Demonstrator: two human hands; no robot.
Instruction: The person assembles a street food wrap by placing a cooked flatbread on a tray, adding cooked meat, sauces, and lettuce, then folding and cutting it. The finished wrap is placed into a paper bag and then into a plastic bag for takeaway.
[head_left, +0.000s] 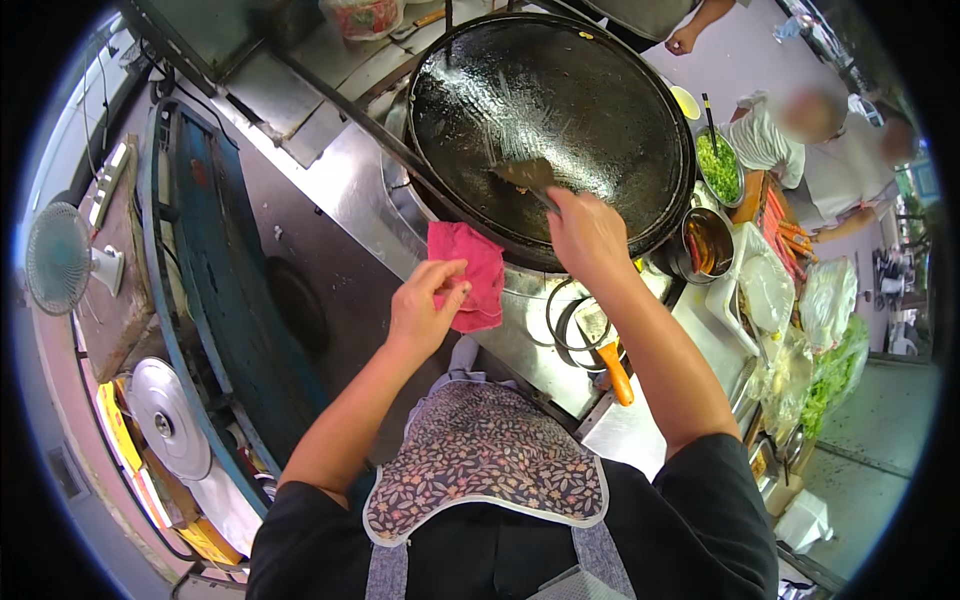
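— What is in each hand?

— The right hand (588, 232) is closed round the handle of a spatula (528, 178), fingers wrapped tight on it. The left hand (425, 305) pinches a pink cloth (472, 270) between thumb and fingertips, the cloth hanging against the near rim of the big black wok (560, 90).

— Which way does the spatula point?

— Its long axis runs from the right hand up and to the left, away from the person. The flat blade lies low on the inner wall of the wok, near its front side, and the handle end disappears under the knuckles.

— And the wok itself?

— It sits in the steel counter (340, 190), tilted toward the person, dark and wet-looking inside. A long dark bar (350, 110) crosses the counter from the upper left to the wok's left edge.

— What stands around it?

— To the right, just beside the wok, a metal bowl of chopped greens (718, 165) and a steel pot (706, 243) with orange-brown contents. Below the right forearm lies a tool with an orange handle (617, 378). Further right are bags of leafy vegetables (835, 375). At far left a small fan (58, 258) and a round metal lid (168, 420). Other people stand beyond the wok, one hand (684, 40) visible at the top.
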